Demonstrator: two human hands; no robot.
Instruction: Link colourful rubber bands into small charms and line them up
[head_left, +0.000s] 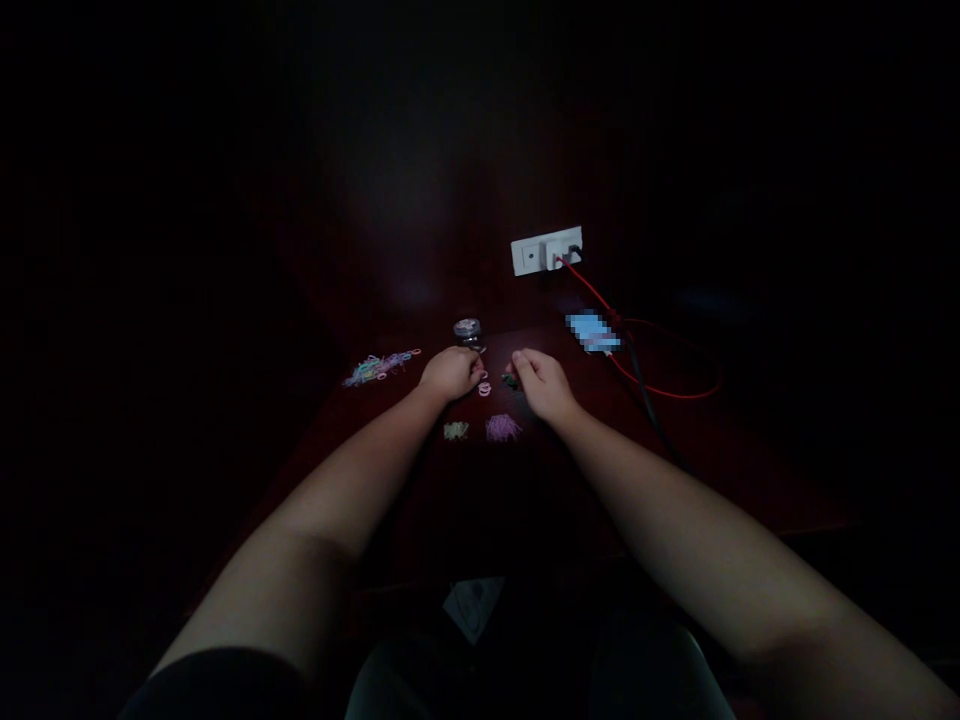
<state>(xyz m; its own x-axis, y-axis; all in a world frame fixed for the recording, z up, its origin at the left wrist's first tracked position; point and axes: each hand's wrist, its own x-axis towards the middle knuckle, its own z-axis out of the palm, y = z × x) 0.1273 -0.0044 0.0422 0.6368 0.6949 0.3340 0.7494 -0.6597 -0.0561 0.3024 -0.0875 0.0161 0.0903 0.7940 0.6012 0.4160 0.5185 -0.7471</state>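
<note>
My left hand [451, 374] is closed, its fingers curled down beside a small pile of pink elastic bands [484, 389]. What its fingertips hold, if anything, is too small to make out. Across from it, my right hand [543, 384] is closed too, thumb pressed to the fingers, next to a small dark green pile [510, 381]. Nothing nameable shows in its grip. Nearer to me lie a pale yellow-green pile of bands [455, 431] and a purple pile of bands [503, 428]. Just beyond my left hand stands a small round clear container [466, 328].
A mixed-colour heap of bands [379, 368] lies left on the dark red table [480, 500]. At the right is a phone [592, 331] with a blurred screen. A red cable [667, 394] and a black cable [646, 398] run near the wall socket [546, 252].
</note>
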